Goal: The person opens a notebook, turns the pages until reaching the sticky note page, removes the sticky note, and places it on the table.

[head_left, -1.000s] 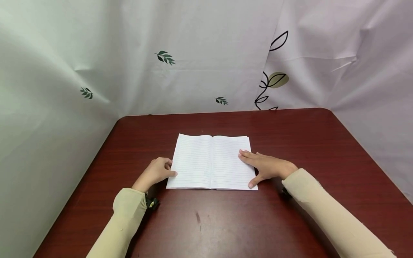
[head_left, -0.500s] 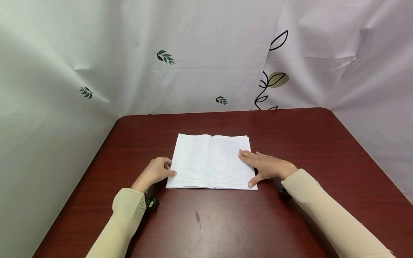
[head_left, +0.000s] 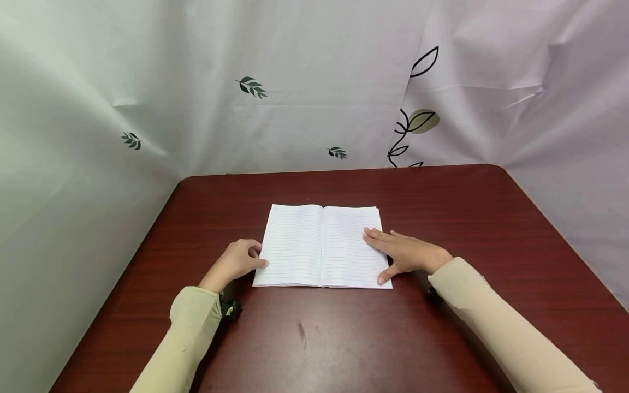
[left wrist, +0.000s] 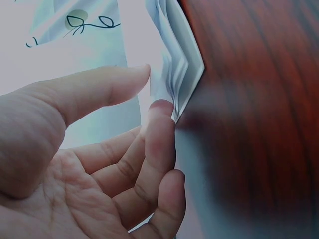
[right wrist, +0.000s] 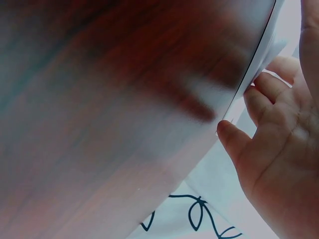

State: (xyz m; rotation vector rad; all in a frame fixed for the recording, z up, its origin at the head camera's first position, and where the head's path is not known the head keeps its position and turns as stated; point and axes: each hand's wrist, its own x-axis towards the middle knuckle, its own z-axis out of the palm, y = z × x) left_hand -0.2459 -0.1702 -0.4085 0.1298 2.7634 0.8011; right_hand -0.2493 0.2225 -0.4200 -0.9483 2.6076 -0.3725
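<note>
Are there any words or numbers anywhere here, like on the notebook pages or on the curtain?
No words or numbers can be read anywhere.
notebook: open pages show only blank ruled lines, no writing.
curtain: only printed leaf drawings, no letters.
table: bare wood grain, no label.
Both wrist views are too blurred and close to show any text.

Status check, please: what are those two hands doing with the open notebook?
Left hand fingertips at notebook left edge. Right hand flat on right page. Nothing in the way.

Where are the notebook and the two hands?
notebook (head_left: 304, 245), head view, middle of its left page.
left hand (head_left: 236, 263), head view, back of hand.
right hand (head_left: 410, 254), head view, back of hand.
</note>
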